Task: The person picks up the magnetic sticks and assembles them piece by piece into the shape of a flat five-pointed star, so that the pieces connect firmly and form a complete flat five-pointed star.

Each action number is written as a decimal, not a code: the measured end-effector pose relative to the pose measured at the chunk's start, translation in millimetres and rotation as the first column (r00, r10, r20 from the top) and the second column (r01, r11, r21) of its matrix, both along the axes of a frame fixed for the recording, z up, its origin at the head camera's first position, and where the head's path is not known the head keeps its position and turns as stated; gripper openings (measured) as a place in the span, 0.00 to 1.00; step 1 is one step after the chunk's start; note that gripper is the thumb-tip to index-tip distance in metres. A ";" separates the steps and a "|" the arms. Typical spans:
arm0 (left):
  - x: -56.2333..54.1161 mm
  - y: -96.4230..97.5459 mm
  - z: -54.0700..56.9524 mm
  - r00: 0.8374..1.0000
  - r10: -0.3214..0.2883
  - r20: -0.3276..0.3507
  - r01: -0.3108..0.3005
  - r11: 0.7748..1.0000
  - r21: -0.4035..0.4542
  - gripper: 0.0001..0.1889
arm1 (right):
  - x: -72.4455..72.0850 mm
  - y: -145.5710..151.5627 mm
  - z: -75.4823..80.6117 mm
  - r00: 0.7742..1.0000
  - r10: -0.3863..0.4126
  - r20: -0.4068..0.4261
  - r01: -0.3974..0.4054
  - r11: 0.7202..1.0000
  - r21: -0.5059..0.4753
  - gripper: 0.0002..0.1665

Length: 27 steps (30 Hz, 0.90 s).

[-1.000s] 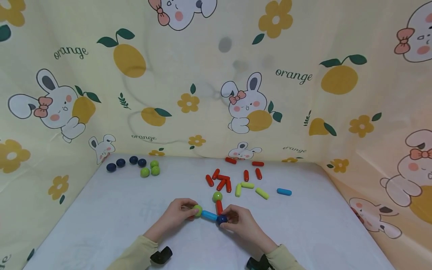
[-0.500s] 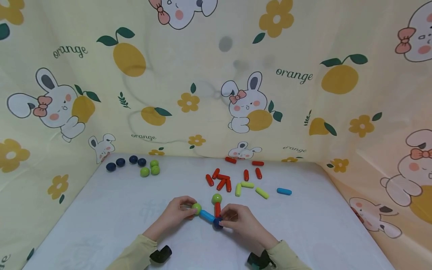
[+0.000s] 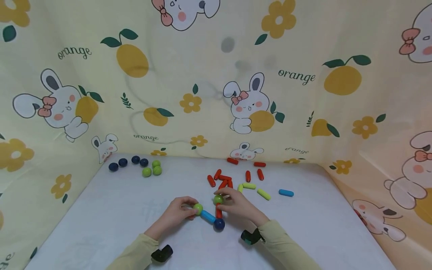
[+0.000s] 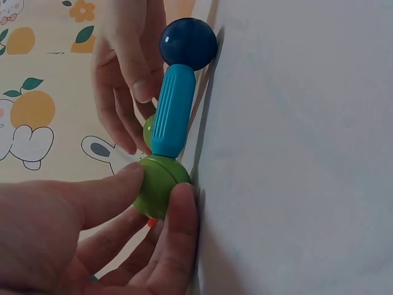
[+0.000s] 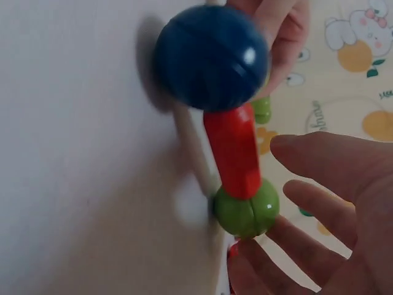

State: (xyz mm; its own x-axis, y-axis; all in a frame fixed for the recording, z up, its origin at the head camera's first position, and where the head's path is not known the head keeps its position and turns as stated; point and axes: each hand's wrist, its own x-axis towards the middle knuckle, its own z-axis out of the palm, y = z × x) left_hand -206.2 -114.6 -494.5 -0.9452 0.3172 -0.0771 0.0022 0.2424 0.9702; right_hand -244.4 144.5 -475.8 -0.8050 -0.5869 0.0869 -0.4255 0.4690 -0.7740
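My left hand [image 3: 177, 213] pinches a green ball [image 4: 161, 187] between thumb and fingers. From that ball a blue rod [image 4: 174, 112] runs to a dark blue ball [image 3: 219, 224]. A red rod [image 5: 234, 150] joins the dark blue ball to a second green ball [image 5: 247, 209], so the pieces form a V. My right hand [image 3: 241, 206] is at this second green ball. In the right wrist view its fingertips lie close behind the ball, and its thumb stands apart from it. Whether those fingertips touch the ball is hard to tell.
Several loose red rods [image 3: 211, 181] lie at the back of the white table [image 3: 189, 247]. Several lime rods [image 3: 264, 194] and a single blue rod [image 3: 286, 192] are to their right. Dark blue balls [image 3: 123, 162] and green balls [image 3: 157, 170] sit at the back left.
My right hand has let go of the dark blue ball and moved away from me to the second green ball. The red rod swung slightly against the blue rod. My left hand keeps its pinch.
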 end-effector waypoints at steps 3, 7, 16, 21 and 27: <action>-2.4 -1.9 0.0 1.000 0.009 0.003 -0.009 0.999 -0.032 0.15 | -2.2 1.6 -2.8 1.000 0.005 -0.004 -0.005 1.000 0.029 0.23; -8.9 -8.3 1.4 0.999 0.034 0.002 -0.034 0.997 -0.070 0.15 | -1.2 5.4 -3.6 1.000 -0.013 -0.019 0.014 0.999 0.051 0.20; -26.4 -13.0 6.9 1.000 0.025 0.010 -0.024 0.994 -0.102 0.12 | 10.7 13.8 -5.8 0.999 -0.021 0.028 0.020 0.998 0.053 0.19; -33.7 -8.1 7.9 1.000 -0.019 0.008 0.020 0.993 -0.116 0.11 | 18.1 15.8 -7.3 0.996 -0.049 0.081 0.045 0.998 0.044 0.17; -42.2 1.6 6.8 0.998 -0.062 -0.019 0.058 0.987 -0.152 0.11 | 26.2 17.8 -7.0 0.989 -0.082 0.119 0.076 0.996 0.054 0.16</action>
State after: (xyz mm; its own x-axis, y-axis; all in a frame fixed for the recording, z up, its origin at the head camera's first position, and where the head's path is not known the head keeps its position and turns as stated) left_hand -248.4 -113.0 -487.6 -0.9269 0.3601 -0.1060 0.0440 0.3848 0.9220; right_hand -218.2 162.2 -482.8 -0.8519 -0.5220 -0.0415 -0.2899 0.5360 -0.7929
